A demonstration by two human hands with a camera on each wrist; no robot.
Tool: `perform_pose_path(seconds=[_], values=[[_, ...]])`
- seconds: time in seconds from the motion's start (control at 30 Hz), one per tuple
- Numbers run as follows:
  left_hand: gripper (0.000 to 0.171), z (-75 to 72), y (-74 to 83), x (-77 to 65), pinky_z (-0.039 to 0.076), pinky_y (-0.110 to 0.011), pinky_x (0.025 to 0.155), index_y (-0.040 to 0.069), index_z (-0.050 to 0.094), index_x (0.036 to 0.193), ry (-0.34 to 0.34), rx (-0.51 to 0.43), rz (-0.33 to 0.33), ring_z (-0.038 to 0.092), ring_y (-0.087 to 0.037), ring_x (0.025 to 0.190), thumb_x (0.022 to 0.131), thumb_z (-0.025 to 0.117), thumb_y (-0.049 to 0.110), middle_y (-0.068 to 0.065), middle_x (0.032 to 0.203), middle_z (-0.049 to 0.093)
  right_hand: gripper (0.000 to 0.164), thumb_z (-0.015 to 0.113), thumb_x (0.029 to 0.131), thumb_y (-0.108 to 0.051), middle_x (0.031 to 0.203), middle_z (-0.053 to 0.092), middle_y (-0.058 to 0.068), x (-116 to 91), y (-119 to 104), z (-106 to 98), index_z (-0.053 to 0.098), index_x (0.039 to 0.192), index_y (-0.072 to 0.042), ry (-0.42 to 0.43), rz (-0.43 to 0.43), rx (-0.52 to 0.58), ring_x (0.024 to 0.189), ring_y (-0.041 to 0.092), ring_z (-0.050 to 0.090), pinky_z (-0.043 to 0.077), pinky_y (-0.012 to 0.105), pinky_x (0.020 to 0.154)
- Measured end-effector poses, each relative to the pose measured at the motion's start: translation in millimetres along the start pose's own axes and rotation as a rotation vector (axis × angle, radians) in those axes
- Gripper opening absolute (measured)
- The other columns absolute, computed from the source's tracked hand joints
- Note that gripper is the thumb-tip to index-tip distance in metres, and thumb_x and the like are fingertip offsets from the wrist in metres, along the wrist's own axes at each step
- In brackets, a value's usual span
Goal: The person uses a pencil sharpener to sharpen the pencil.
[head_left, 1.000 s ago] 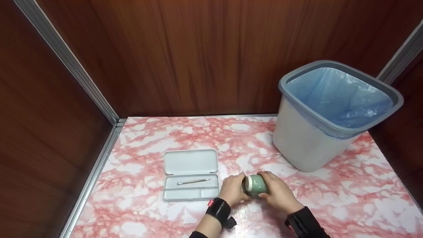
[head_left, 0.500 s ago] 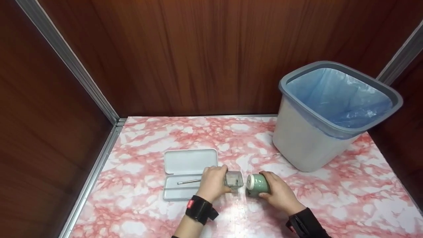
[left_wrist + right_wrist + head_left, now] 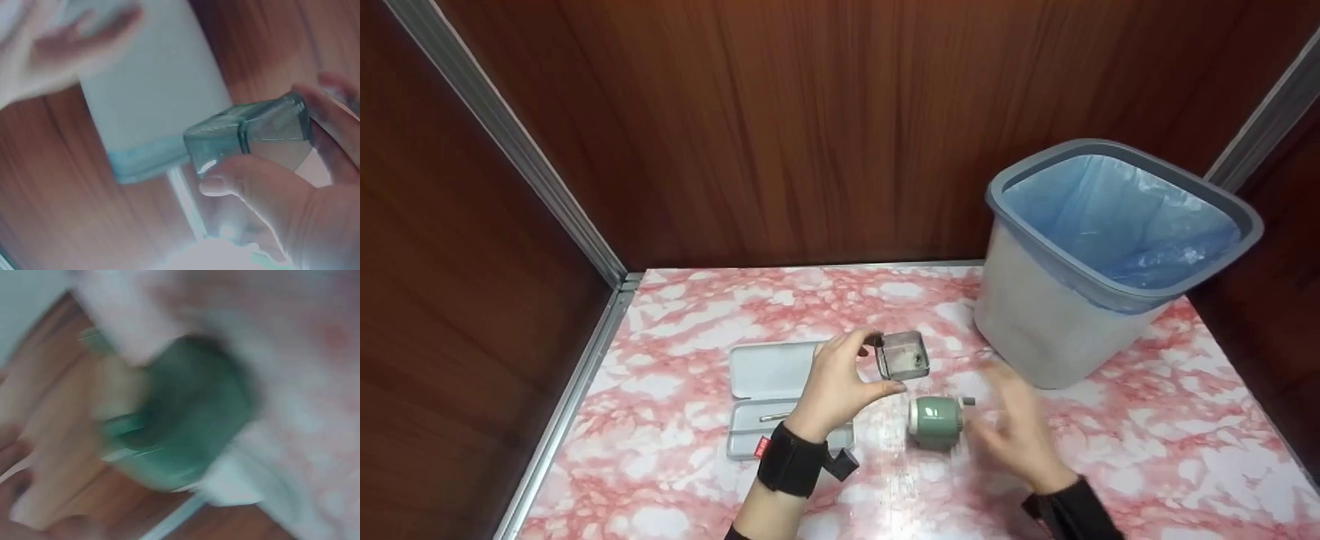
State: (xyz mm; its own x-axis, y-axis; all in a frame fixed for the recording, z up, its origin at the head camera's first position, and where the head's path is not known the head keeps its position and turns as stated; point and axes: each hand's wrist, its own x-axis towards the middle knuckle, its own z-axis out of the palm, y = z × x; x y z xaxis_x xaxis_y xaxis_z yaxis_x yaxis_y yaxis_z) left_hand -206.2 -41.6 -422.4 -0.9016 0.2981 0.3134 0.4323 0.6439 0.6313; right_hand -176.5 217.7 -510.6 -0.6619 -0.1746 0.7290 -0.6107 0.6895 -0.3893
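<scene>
My left hand pinches a small see-through shavings drawer between thumb and fingers, raised above the table with its opening facing the head camera. A few dark specks of shavings show in it. In the left wrist view the clear drawer sits at the fingertips. A green pencil sharpener with a cream end and a small crank lies on the table below. Just right of it, my right hand is blurred and apart from it, holding nothing. The right wrist view shows the green sharpener, smeared by motion.
A pale bin with a grey rim and blue liner stands at the back right. Partly behind the left hand is an open grey pencil case with a pencil inside. Wooden walls enclose the marbled table.
The left hand has drawn the drawer leftward away from the sharpener, then lifted and tilted it. The right hand has let go of the sharpener and moved right.
</scene>
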Motion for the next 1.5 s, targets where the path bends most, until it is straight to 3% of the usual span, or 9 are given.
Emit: perform_pose_path(seconds=[0.13, 0.2, 0.33, 0.4, 0.47, 0.63, 0.83, 1.2, 1.5], values=[[0.070, -4.0, 8.7, 2.3, 0.036, -0.035, 0.088, 0.016, 0.054, 0.120, 0.049, -0.058, 0.027, 0.058, -0.015, 0.093, 0.061, 0.078, 0.047, 0.004, 0.106, 0.065, 0.060, 0.064, 0.079, -0.044, 0.104, 0.057, 0.025, 38.6, 5.5, -63.3, 0.055, 0.105, 0.010, 0.457, -0.100, -0.050, 0.108, 0.026, 0.051, 0.032, 0.029, 0.104], [0.070, -5.0, 10.5, 3.2, 0.035, -0.034, 0.087, 0.016, 0.055, 0.119, 0.071, -0.069, 0.036, 0.059, -0.016, 0.093, 0.061, 0.078, 0.046, 0.003, 0.106, 0.065, 0.065, 0.065, 0.075, -0.050, 0.106, 0.057, 0.024, 56.8, 13.2, -94.4, 0.056, 0.106, 0.007, 0.510, -0.049, -0.119, 0.112, 0.025, 0.049, 0.030, 0.032, 0.105], [0.069, -4.9, 11.8, 4.4, 0.036, -0.032, 0.085, 0.016, 0.055, 0.118, 0.085, -0.075, 0.036, 0.060, -0.019, 0.092, 0.061, 0.078, 0.045, 0.002, 0.104, 0.065, 0.075, 0.062, 0.072, -0.061, 0.117, 0.053, 0.022, 78.8, 38.7, -133.4, 0.055, 0.116, 0.000, 0.277, 0.077, -0.299, 0.118, 0.034, 0.042, 0.020, 0.046, 0.110], [0.068, -4.0, 12.2, 5.3, 0.036, -0.033, 0.085, 0.015, 0.055, 0.118, 0.078, -0.081, 0.037, 0.060, -0.021, 0.092, 0.061, 0.078, 0.045, 0.001, 0.104, 0.065, 0.070, 0.065, 0.072, -0.057, 0.113, 0.055, 0.022, 84.0, 51.2, -140.1, 0.057, 0.113, -0.001, 0.152, 0.081, -0.361, 0.114, 0.037, 0.043, 0.016, 0.051, 0.110], [0.067, -3.3, 13.2, 6.6, 0.036, -0.035, 0.086, 0.014, 0.055, 0.118, 0.068, -0.094, 0.034, 0.060, -0.022, 0.092, 0.061, 0.079, 0.043, 0.000, 0.104, 0.066, 0.059, 0.072, 0.070, -0.047, 0.102, 0.057, 0.022, 87.9, 60.8, -140.8, 0.059, 0.101, 0.001, 0.111, 0.052, -0.373, 0.104, 0.038, 0.046, 0.018, 0.053, 0.110], [0.063, -0.5, 21.4, 18.7, 0.040, -0.034, 0.084, 0.013, 0.057, 0.115, 0.054, -0.138, 0.041, 0.060, -0.020, 0.090, 0.063, 0.079, 0.039, -0.001, 0.104, 0.066, 0.037, 0.080, 0.062, -0.021, 0.070, 0.050, 0.016, 94.9, 69.6, -136.3, 0.051, 0.070, 0.002, 0.180, -0.043, -0.292, 0.078, 0.035, 0.046, 0.031, 0.048, 0.096], [0.063, -3.9, 59.8, 52.4, 0.045, -0.031, 0.085, 0.016, 0.055, 0.117, 0.030, -0.128, 0.079, 0.060, -0.014, 0.093, 0.065, 0.077, 0.046, 0.001, 0.104, 0.064, 0.035, 0.079, 0.060, -0.017, 0.063, 0.047, 0.013, 96.7, 55.7, -132.4, 0.049, 0.066, 0.001, 0.228, -0.084, -0.261, 0.070, 0.032, 0.042, 0.029, 0.047, 0.079], [0.069, -2.3, 141.3, 101.6, 0.038, -0.034, 0.084, 0.016, 0.056, 0.117, 0.056, 0.145, 0.244, 0.057, -0.012, 0.096, 0.065, 0.071, 0.059, 0.004, 0.107, 0.065, 0.039, 0.072, 0.069, -0.033, 0.061, 0.048, 0.012, 71.8, -14.5, -117.5, 0.048, 0.067, -0.002, 0.241, -0.050, -0.490, 0.061, 0.031, 0.042, 0.030, 0.045, 0.069], [0.066, 35.2, 168.7, 143.0, 0.036, -0.033, 0.081, 0.020, 0.054, 0.111, 0.062, 0.511, 0.287, 0.053, -0.014, 0.097, 0.064, 0.068, 0.064, 0.006, 0.105, 0.062, 0.037, 0.070, 0.072, -0.036, 0.068, 0.052, 0.013, 75.0, -26.5, -110.9, 0.050, 0.073, -0.004, 0.155, 0.010, -0.613, 0.067, 0.033, 0.046, 0.031, 0.045, 0.070]])
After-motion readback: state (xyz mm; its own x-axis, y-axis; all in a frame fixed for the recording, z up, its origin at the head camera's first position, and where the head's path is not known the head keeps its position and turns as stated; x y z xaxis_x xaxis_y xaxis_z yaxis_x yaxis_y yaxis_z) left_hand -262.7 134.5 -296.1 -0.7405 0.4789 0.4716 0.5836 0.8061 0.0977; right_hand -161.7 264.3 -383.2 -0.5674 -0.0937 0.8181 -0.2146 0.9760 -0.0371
